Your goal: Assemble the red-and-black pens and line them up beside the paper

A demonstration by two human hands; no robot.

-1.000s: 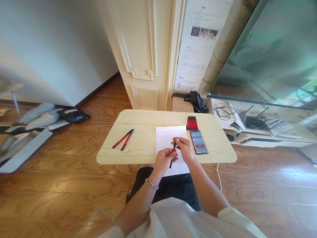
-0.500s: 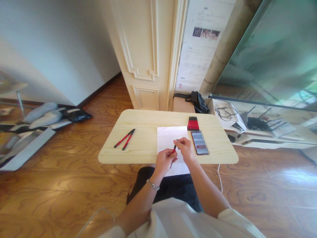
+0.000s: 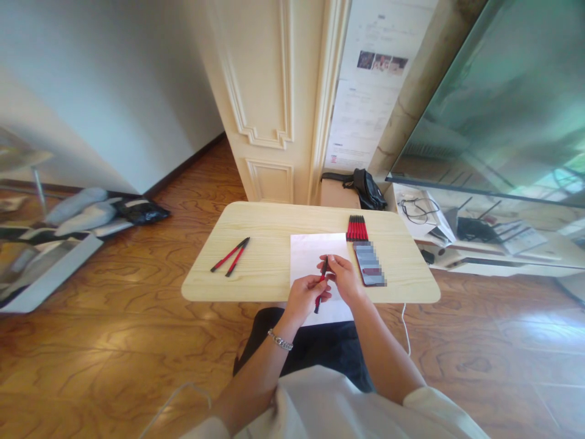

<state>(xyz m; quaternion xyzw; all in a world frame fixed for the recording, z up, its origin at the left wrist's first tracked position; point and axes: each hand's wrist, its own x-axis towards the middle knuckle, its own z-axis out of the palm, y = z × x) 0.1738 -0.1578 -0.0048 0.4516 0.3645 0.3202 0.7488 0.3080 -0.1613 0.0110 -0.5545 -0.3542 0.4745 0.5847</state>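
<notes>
A red pen with black ends (image 3: 317, 303) is held at a slant over a white sheet of paper (image 3: 302, 249). My left hand (image 3: 303, 296) is closed around the pen's middle, its lower black end sticking out below. At the upper black end, the fingers of my right hand (image 3: 345, 279) are curled in and closed on the pen. Several red and black pens (image 3: 357, 228) lie side by side beyond my right hand. Two more pens (image 3: 236, 256) rest at the left, touching at their far ends in a V. The sheet hangs over the table's near edge.
The small pale wooden table (image 3: 269, 219) has rounded corners. A phone (image 3: 369, 263) with a blurred screen lies on it, right of the paper. Past the table are a black bag (image 3: 368, 190), a white low cabinet (image 3: 484, 259) with cables, and a white box (image 3: 55, 274) on the floor.
The pen has turned slightly in my fingers, and more of its lower black end shows. My right fingers have shifted a little around the upper end. The other pens stay put.
</notes>
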